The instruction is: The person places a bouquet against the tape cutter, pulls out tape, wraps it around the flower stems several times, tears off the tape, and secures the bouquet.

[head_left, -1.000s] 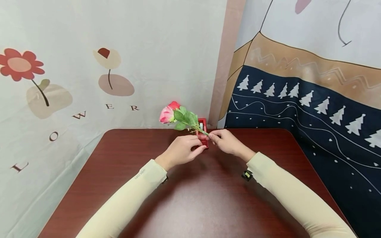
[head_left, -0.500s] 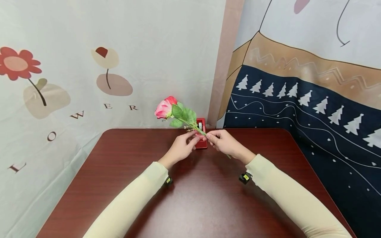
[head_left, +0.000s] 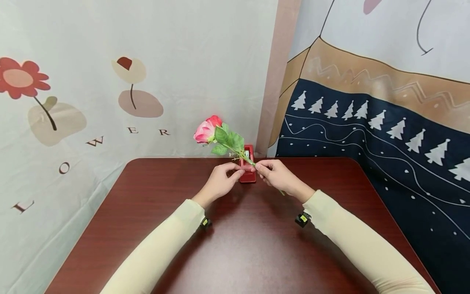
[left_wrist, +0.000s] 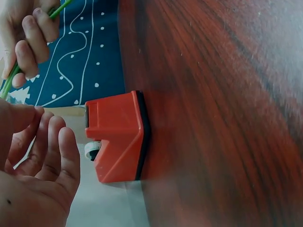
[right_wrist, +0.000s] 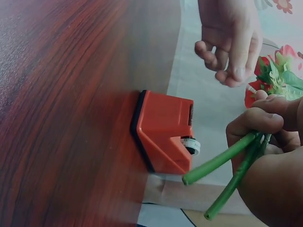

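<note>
My right hand (head_left: 279,175) pinches the green stems (right_wrist: 232,187) of two artificial roses (head_left: 206,130), pink and red, which point up and left. Two cut stem ends stick out below its fingers in the right wrist view. Left of the stems is my left hand (head_left: 220,179), thumb and forefinger tips together. They seem to pinch a thin clear strip of tape that runs to the stems, though it is barely visible. Behind both hands stands a red tape dispenser (head_left: 247,177), with a small white tape roll (right_wrist: 191,145) in its notch.
The dispenser stands at the far edge of the dark red wooden table (head_left: 235,241). A pale printed curtain (head_left: 205,61) hangs behind, with a navy tree-patterned cloth (head_left: 330,130) to the right.
My left hand has moved left and up from the dispenser's near end to beside the stems. The roses have risen slightly, while my right hand keeps its grip in nearly the same place.
</note>
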Action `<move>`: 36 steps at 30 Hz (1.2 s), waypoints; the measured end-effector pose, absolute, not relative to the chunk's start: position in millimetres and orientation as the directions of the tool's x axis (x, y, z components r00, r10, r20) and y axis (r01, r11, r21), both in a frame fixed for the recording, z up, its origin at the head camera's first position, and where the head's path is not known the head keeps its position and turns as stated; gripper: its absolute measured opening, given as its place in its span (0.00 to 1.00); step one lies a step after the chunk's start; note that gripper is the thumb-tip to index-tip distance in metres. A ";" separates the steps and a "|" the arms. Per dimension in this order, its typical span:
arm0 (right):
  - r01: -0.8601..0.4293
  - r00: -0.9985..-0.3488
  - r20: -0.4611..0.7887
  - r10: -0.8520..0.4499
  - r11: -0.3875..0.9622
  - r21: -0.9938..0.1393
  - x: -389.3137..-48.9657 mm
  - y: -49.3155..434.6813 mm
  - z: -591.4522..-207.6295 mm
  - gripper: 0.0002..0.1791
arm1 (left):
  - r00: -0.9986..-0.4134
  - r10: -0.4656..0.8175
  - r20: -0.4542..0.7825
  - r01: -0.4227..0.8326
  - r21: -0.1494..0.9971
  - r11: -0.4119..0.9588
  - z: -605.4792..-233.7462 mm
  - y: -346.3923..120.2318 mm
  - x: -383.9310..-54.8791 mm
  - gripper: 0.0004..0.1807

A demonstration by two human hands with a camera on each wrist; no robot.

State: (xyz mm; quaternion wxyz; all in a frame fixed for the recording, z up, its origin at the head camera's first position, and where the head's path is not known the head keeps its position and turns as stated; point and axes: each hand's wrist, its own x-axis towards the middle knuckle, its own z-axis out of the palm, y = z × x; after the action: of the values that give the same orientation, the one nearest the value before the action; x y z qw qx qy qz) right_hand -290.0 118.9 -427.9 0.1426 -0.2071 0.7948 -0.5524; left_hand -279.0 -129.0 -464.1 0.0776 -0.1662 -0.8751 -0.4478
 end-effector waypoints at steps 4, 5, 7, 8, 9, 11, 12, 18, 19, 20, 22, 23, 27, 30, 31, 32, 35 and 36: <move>-0.188 -0.892 0.019 -0.452 0.332 -0.924 -292.9 120.8 -431.9 0.14 | -0.923 0.232 0.306 0.384 0.745 0.546 -461.5 -133.5 -281.1 0.09; -0.192 -0.897 0.023 -0.441 0.343 -0.920 -293.5 121.5 -432.8 0.15 | -0.923 0.234 0.306 0.385 0.745 0.544 -460.3 -134.2 -281.1 0.09; -0.196 -0.905 0.026 -0.425 0.359 -0.913 -294.2 122.3 -434.2 0.16 | -0.924 0.235 0.300 0.381 0.752 0.538 -458.3 -135.2 -280.9 0.09; -0.198 -0.908 0.028 -0.418 0.367 -0.909 -294.4 122.6 -434.8 0.16 | -0.926 0.235 0.297 0.378 0.755 0.536 -457.4 -135.4 -280.7 0.09; -0.201 -0.910 0.033 -0.412 0.372 -0.906 -294.8 122.6 -435.5 0.17 | -0.927 0.236 0.290 0.374 0.758 0.534 -456.2 -135.5 -280.2 0.09; -0.206 -0.913 0.040 -0.406 0.375 -0.904 -295.0 122.8 -436.1 0.18 | -0.927 0.238 0.290 0.374 0.758 0.534 -455.0 -135.4 -279.9 0.10; -0.208 -0.913 0.043 -0.405 0.373 -0.904 -294.9 122.6 -436.2 0.18 | -0.926 0.238 0.292 0.376 0.756 0.535 -454.4 -135.3 -279.7 0.10; -0.209 -0.916 0.061 -0.397 0.342 -0.916 -293.2 119.8 -435.8 0.17 | -0.917 0.242 0.319 0.400 0.741 0.540 -451.4 -135.5 -279.0 0.11; -0.206 -0.917 0.063 -0.393 0.334 -0.920 -293.1 119.3 -436.0 0.17 | -0.914 0.244 0.324 0.405 0.738 0.540 -451.3 -135.6 -279.3 0.11; -0.202 -0.919 0.063 -0.390 0.326 -0.924 -293.2 118.8 -436.6 0.17 | -0.912 0.246 0.329 0.410 0.735 0.540 -451.0 -135.5 -279.6 0.10; -0.194 -0.920 0.064 -0.386 0.309 -0.931 -293.6 117.9 -437.4 0.17 | -0.907 0.248 0.340 0.421 0.727 0.543 -450.2 -135.2 -280.0 0.10; -0.193 -0.921 0.065 -0.385 0.303 -0.933 -294.1 117.4 -438.1 0.18 | -0.905 0.248 0.344 0.424 0.724 0.543 -449.6 -135.2 -280.1 0.10; -0.198 -0.923 0.069 -0.378 0.314 -0.929 -295.0 115.8 -438.7 0.18 | -0.899 0.246 0.362 0.437 0.716 0.545 -446.4 -134.3 -280.2 0.10; -0.204 -0.922 0.063 -0.381 0.341 -0.918 -296.1 115.4 -439.4 0.17 | -0.898 0.246 0.366 0.440 0.714 0.545 -444.2 -134.0 -279.9 0.11; -0.202 -0.921 0.056 -0.385 0.348 -0.915 -296.4 115.4 -439.8 0.17 | -0.897 0.247 0.365 0.441 0.713 0.545 -443.5 -134.0 -279.6 0.11; -0.201 -0.920 0.050 -0.390 0.357 -0.912 -296.7 115.3 -440.3 0.17 | -0.898 0.249 0.363 0.440 0.712 0.547 -442.9 -134.0 -279.2 0.11; -0.188 -0.915 0.024 -0.402 0.374 -0.908 -296.0 114.3 -440.7 0.17 | -0.900 0.250 0.358 0.436 0.711 0.551 -442.2 -134.3 -278.3 0.11; -0.183 -0.915 0.017 -0.404 0.375 -0.909 -295.5 114.0 -440.8 0.17 | -0.900 0.251 0.356 0.435 0.711 0.552 -442.3 -134.3 -278.0 0.11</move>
State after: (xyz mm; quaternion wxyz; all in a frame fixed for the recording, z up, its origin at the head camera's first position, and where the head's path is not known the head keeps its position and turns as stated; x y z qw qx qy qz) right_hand -295.5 114.0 -440.8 0.1044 -0.1783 0.8227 -0.5296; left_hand -278.0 -134.3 -442.3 0.1071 -0.1962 -0.8744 -0.4307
